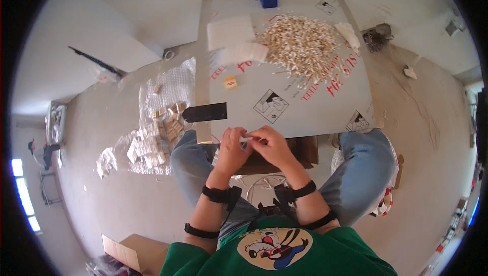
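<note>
Our left grip [234, 146] and right grip [265, 144] pinch a small pale item [244, 143] between them by the desk [315, 116] edge, likely to steady it; swab-like sticks [302, 47] lie heaped beyond, apparently for easy reach.

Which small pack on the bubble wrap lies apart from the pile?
The single pack, higher in view on the bubble wrap; others lie bunched in the pile.

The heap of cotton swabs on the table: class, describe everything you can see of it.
The heap of cotton swabs is a loose, broad mound of thin tan sticks, apparently wooden, with white, fluffy-looking tips, pointing every way. Stragglers fringe it. It lies on the far half of the silvery, printed tabletop, its left edge seemingly touching pale, flat sheets.
</note>
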Tool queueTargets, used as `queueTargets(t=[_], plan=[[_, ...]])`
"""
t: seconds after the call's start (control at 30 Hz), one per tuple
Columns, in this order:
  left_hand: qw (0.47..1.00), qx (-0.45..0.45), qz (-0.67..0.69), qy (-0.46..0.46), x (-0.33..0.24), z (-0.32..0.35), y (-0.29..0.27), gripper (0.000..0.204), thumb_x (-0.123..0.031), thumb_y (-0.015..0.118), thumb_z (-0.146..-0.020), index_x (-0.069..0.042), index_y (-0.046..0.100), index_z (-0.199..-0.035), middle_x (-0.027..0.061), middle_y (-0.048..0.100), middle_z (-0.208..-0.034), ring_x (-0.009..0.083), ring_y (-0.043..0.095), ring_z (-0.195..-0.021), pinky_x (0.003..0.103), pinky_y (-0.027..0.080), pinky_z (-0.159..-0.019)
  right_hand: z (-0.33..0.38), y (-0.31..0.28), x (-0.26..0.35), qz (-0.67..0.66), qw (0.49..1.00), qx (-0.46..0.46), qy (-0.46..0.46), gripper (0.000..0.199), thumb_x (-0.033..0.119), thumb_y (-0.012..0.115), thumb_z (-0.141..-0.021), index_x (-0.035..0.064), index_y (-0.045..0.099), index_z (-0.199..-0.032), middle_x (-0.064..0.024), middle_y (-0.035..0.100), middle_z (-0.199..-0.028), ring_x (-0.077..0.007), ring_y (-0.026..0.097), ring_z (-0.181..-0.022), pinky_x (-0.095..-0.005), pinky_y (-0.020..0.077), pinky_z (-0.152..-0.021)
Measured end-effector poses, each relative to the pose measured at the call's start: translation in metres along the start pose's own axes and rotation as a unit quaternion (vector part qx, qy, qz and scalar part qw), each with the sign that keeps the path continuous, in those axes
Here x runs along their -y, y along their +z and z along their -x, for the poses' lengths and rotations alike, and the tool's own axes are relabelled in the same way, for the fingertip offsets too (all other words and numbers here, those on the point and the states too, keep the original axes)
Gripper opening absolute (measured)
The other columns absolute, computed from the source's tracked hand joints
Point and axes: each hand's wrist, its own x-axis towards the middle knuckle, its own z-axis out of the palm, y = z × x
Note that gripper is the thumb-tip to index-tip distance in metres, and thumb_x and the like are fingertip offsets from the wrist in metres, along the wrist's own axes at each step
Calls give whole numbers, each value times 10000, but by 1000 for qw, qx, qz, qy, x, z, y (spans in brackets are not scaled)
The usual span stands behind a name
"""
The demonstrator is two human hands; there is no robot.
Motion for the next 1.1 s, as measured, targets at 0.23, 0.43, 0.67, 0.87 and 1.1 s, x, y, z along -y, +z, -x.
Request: queueTargets(t=[0.23,0.43,0.67,0.87,1.1], plan=[[985,-41,-130,-102,129,-18,-71,510,-89,798,-632,-78,531,-1067,117,592,-1013,337,544,-1038,454,410,-929,-2,-12,-26,-33,998,-35,34,121,87,683,-867,47,700,-980,-50,660,-859,-105,607,-720,-236,494,-661],[940,51,-300,-153,229,-17,-86,549,-115,788,-684,-82,515,-1159,121,598,-1114,336,523,-1156,466,340,-1038,-3,-4,-35,-47,996,-12,79,98,64,664,-879,34,687,-969,-29,650,-834,-77,583,-718,-220,475,-665],[957,82,-262,-93,254,-34,-70,512,-56,724,-693,-71,507,-1156,154,591,-1123,351,506,-1184,489,325,-1052,-3,-4,-31,-29,994,-5,107,91,51,641,-894,22,681,-971,-26,646,-832,-80,591,-720,-219,476,-667],[956,104,-265,-64,223,-45,-70,445,3,635,-713,-62,504,-1133,159,570,-1152,355,492,-1204,515,276,-1107,-2,-4,-35,-18,991,-7,132,85,49,634,-899,15,678,-964,-32,647,-829,-87,597,-725,-224,480,-670],[932,128,-337,29,196,-60,-69,461,34,590,-695,-46,494,-1138,165,541,-1177,345,467,-1231,536,251,-1130,-2,-1,-40,-37,994,-22,97,88,37,647,-884,12,677,-963,-54,658,-836,-101,611,-728,-234,488,-666]])
